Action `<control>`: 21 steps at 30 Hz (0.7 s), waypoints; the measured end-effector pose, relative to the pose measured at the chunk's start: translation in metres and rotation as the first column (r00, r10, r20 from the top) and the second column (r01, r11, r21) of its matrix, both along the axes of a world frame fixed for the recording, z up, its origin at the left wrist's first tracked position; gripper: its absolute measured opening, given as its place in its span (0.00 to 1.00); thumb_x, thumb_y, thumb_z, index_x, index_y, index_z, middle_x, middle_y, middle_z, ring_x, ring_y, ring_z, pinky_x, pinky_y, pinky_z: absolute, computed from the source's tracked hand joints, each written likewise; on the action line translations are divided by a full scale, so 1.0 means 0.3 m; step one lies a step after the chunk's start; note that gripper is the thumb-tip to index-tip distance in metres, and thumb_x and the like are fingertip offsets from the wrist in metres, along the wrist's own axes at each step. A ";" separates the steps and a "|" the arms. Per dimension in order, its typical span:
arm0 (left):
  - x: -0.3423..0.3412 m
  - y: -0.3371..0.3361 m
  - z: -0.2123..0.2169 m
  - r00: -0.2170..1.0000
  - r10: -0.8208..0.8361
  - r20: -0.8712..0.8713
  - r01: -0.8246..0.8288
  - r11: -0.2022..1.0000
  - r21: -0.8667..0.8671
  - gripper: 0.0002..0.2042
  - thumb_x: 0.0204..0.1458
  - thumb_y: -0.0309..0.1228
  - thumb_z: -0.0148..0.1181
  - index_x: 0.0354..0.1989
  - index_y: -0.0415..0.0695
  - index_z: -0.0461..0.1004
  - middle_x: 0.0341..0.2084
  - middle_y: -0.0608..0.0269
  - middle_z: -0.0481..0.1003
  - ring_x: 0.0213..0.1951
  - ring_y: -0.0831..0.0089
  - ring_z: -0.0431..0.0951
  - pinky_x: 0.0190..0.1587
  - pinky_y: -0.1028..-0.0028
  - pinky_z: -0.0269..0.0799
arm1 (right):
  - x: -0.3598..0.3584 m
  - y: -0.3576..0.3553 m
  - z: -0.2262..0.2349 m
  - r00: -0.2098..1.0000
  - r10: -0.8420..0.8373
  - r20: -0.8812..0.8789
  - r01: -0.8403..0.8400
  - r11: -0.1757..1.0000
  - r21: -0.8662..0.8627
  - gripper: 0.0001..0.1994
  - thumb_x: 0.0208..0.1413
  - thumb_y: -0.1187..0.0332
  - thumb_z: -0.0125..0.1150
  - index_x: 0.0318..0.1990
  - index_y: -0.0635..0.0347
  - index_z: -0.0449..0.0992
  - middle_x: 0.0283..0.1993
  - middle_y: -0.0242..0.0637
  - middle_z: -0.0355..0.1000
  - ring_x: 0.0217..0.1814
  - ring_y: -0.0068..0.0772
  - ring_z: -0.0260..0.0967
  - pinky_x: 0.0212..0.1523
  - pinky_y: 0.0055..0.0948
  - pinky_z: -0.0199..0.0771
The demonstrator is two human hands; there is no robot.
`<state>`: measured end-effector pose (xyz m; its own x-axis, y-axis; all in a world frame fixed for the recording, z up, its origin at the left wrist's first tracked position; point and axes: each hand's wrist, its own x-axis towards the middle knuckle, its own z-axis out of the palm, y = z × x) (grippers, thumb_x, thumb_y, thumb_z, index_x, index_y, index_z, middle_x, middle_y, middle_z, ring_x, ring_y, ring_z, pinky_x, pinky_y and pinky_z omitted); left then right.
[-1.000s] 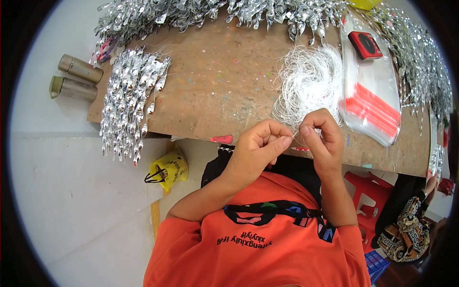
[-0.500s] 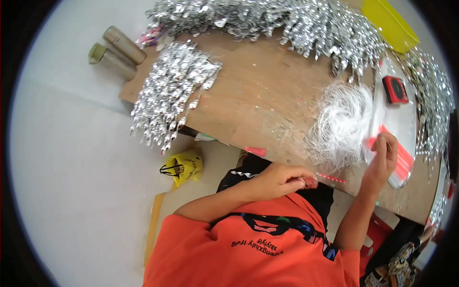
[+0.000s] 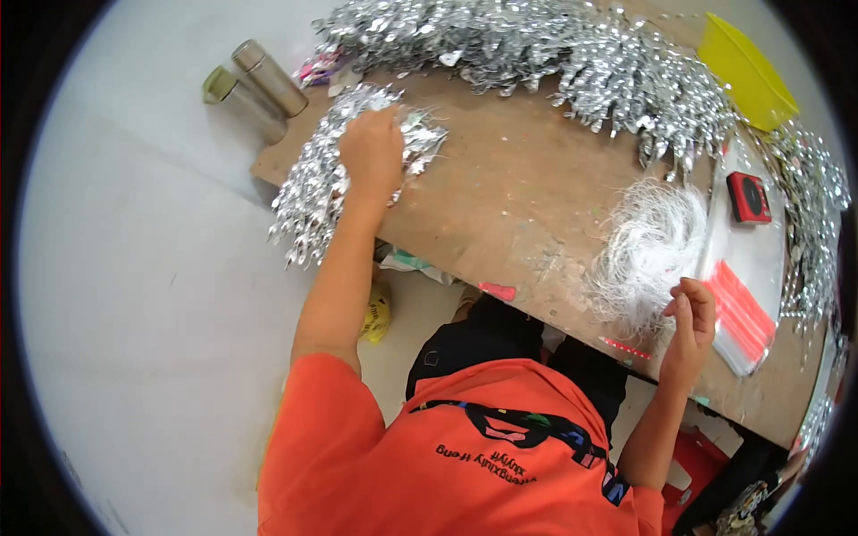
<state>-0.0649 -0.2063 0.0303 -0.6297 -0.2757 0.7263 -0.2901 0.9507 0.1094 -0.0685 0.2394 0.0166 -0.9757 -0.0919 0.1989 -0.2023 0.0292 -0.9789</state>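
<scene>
My left hand (image 3: 371, 154) is on a pile of silver twisted foil strands (image 3: 313, 201) at the table's left end. Its fingers are curled closed, and what lies within them is hidden. Beside a loose heap of white string (image 3: 657, 234) on the right, my right hand (image 3: 692, 326) hovers near the front edge with thumb and fingers drawn together. Anything in that grip is too small to make out. Just right of it lies a clear packet of red and white strips (image 3: 740, 313). A thin red dotted strip (image 3: 624, 347) rests at the table edge.
A long bank of silver foil strands (image 3: 500, 45) runs along the back. Two metal flasks (image 3: 268, 79) stand far left. A yellow basin (image 3: 749, 76) and a small red device (image 3: 749, 197) are at right. A pink piece (image 3: 497, 291) lies at the wooden table's (image 3: 483, 192) front edge.
My left hand has swung from in front of my body to the silver pile at left. My right hand has dropped slightly nearer and left, away from the red strips. The view has shifted a little.
</scene>
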 end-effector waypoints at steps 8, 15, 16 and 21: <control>-0.012 -0.037 -0.071 0.992 0.088 0.091 -0.084 0.995 -0.052 0.16 0.43 0.29 0.54 0.44 0.47 0.74 0.33 0.58 0.73 0.35 0.59 0.72 0.39 0.64 0.66 | -0.003 -0.027 -0.030 0.998 0.031 0.055 -0.030 1.000 -0.007 0.08 0.55 0.76 0.50 0.42 0.64 0.70 0.37 0.32 0.67 0.37 0.19 0.63 0.36 0.18 0.63; -0.195 0.175 -0.012 0.947 -0.300 -0.112 0.288 0.951 -0.110 0.20 0.41 0.30 0.61 0.47 0.51 0.71 0.39 0.63 0.71 0.41 0.62 0.69 0.42 0.62 0.63 | 0.011 -0.029 -0.059 0.998 0.026 0.056 -0.033 0.992 0.121 0.08 0.54 0.76 0.52 0.41 0.64 0.70 0.36 0.29 0.67 0.35 0.16 0.62 0.35 0.16 0.62; -0.251 0.225 -0.004 0.934 -0.329 -0.138 0.314 0.942 -0.122 0.20 0.40 0.30 0.61 0.47 0.52 0.70 0.39 0.63 0.71 0.41 0.63 0.69 0.42 0.62 0.63 | 0.012 -0.025 -0.067 0.999 0.018 0.026 -0.023 0.981 0.191 0.07 0.54 0.76 0.51 0.41 0.64 0.70 0.35 0.29 0.67 0.34 0.16 0.62 0.35 0.16 0.62; -0.506 0.343 0.058 0.900 -0.392 -0.189 0.387 0.920 -0.066 0.15 0.42 0.29 0.60 0.41 0.53 0.73 0.37 0.67 0.71 0.39 0.64 0.70 0.41 0.63 0.63 | 0.056 -0.036 -0.068 0.997 0.008 -0.079 0.014 0.962 0.273 0.06 0.52 0.79 0.53 0.37 0.64 0.72 0.31 0.27 0.66 0.30 0.15 0.59 0.32 0.14 0.59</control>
